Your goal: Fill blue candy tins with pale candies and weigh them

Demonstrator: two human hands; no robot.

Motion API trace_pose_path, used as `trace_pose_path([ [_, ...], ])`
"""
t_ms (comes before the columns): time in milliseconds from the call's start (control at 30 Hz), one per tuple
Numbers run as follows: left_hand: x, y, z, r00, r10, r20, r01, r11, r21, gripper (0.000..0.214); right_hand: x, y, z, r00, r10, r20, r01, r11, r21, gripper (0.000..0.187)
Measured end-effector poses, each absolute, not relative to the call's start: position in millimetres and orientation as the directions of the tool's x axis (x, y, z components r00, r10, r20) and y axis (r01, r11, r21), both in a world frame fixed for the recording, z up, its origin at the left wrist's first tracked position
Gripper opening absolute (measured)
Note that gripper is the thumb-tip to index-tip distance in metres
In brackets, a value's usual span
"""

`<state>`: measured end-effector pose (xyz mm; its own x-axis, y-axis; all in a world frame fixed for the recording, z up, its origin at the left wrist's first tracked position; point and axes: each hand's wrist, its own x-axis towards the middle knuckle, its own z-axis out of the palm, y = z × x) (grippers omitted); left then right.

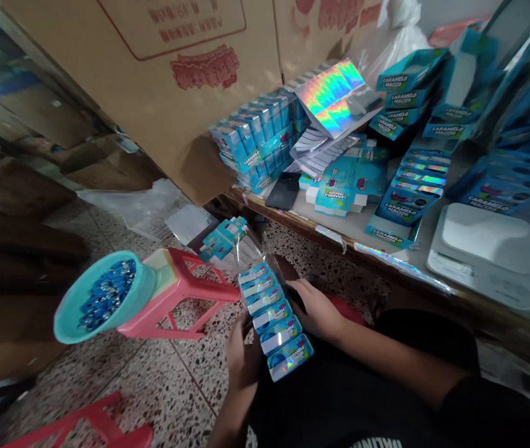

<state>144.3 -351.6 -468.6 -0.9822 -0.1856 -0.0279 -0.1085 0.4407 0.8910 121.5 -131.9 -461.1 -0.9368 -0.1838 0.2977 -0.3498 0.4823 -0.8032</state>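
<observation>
A row of several small blue candy boxes (274, 320) lies on my lap, running from the floor side toward me. My left hand (242, 358) presses against the left side of the row, fingers curled along it. On the row's right side my right hand (316, 308) grips it, fingers bent against the boxes. A clear plastic bag (241, 246) with more blue boxes trails from the far end of the row.
A pink stool (185, 292) stands on the speckled floor with a teal bowl (71, 311) of blue candies at its left. A table edge (339, 239) carries stacked blue boxes, holographic sheets (334, 96), a black phone (283, 190) and a white scale (484, 252). Large cardboard cartons stand behind.
</observation>
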Motion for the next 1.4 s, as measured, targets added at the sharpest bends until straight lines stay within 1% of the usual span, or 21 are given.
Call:
trace_pose_path([
  [100,148.0,-350.7,-458.6,-0.994,-0.111,0.013,-0.051,0.558,0.828,0.034,122.5,-132.0,-466.5,-0.914,-0.264,0.309,-0.401,0.465,-0.789,0.03],
  [167,154.8,-352.7,-454.3,-0.997,-0.069,0.038,-0.01,0.592,0.806,0.033,127.3,-129.1,-468.9,-0.891,-0.314,0.328,-0.443,0.448,-0.776,0.032],
  [300,180.4,-360.8,-455.7,-0.997,-0.067,0.036,-0.012,0.604,0.797,0.032,145.4,-115.8,-466.8,-0.844,-0.396,0.362,-0.518,0.428,-0.74,0.034],
  [400,204.2,-365.7,-463.9,-0.995,-0.096,0.039,-0.023,0.568,0.823,0.029,160.6,-104.2,-462.1,-0.796,-0.469,0.382,-0.581,0.42,-0.697,0.035],
  [467,217.6,-366.6,-469.8,-0.991,-0.129,0.034,-0.042,0.545,0.837,0.029,168.2,-98.0,-458.8,-0.767,-0.521,0.374,-0.612,0.422,-0.669,0.036],
  [567,230.3,-364.4,-475.1,-0.991,-0.135,-0.007,-0.078,0.527,0.846,0.032,173.6,-92.4,-453.6,-0.738,-0.578,0.348,-0.636,0.423,-0.646,0.037],
  [667,235.3,-362.5,-473.9,-0.984,-0.136,-0.111,-0.156,0.381,0.911,0.041,172.9,-88.7,-444.9,-0.728,-0.607,0.317,-0.62,0.388,-0.682,0.036],
  [733,235.7,-364.8,-470.1,-0.984,-0.068,-0.164,-0.178,0.321,0.93,0.054,171.0,-85.3,-436.6,-0.741,-0.623,0.252,-0.558,0.361,-0.747,0.038],
  [767,235.0,-367.0,-467.7,-0.983,-0.007,-0.184,-0.176,0.336,0.925,0.06,169.9,-83.3,-432.4,-0.746,-0.634,0.206,-0.512,0.347,-0.786,0.045],
  [833,231.9,-371.4,-463.1,-0.961,0.118,-0.249,-0.18,0.417,0.891,0.066,167.3,-79.6,-425.7,-0.744,-0.658,0.113,-0.413,0.32,-0.853,0.072],
  [900,225.8,-371.9,-459.9,-0.928,0.178,-0.327,-0.217,0.456,0.863,0.063,164.1,-78.1,-423.2,-0.726,-0.685,0.064,-0.359,0.297,-0.885,0.096],
  [933,221.6,-369.9,-459.1,-0.921,0.185,-0.342,-0.231,0.448,0.864,0.063,162.1,-78.5,-423.8,-0.717,-0.694,0.063,-0.356,0.287,-0.889,0.104],
  [967,216.6,-366.4,-458.6,-0.926,0.18,-0.331,-0.228,0.431,0.873,0.063,160.1,-79.7,-425.3,-0.714,-0.697,0.07,-0.362,0.281,-0.889,0.108],
  [1033,205.4,-356.7,-458.0,-0.96,0.138,-0.246,-0.164,0.436,0.885,0.064,156.3,-83.3,-430.4,-0.722,-0.686,0.094,-0.384,0.285,-0.878,0.118],
  [1100,194.8,-346.7,-456.6,-0.986,0.086,-0.145,-0.082,0.507,0.858,0.061,153.6,-87.2,-436.5,-0.751,-0.651,0.111,-0.403,0.319,-0.858,0.126],
  [1167,187.2,-339.5,-454.0,-0.994,0.061,-0.091,-0.038,0.586,0.809,0.049,152.5,-89.8,-442.6,-0.783,-0.608,0.133,-0.425,0.366,-0.828,0.129],
  [1233,183.6,-335.9,-451.1,-0.995,0.062,-0.073,-0.017,0.637,0.771,0.041,152.7,-91.4,-448.8,-0.803,-0.573,0.162,-0.447,0.4,-0.8,0.125],
  [1300,182.5,-334.7,-449.0,-0.996,0.071,-0.057,0.008,0.691,0.723,0.037,154.2,-92.9,-455.9,-0.81,-0.551,0.199,-0.472,0.413,-0.779,0.118],
  [1400,180.5,-333.7,-446.0,-0.995,0.089,-0.051,0.04,0.794,0.607,0.027,157.7,-96.4,-468.2,-0.825,-0.49,0.283,-0.514,0.441,-0.736,0.106],
])
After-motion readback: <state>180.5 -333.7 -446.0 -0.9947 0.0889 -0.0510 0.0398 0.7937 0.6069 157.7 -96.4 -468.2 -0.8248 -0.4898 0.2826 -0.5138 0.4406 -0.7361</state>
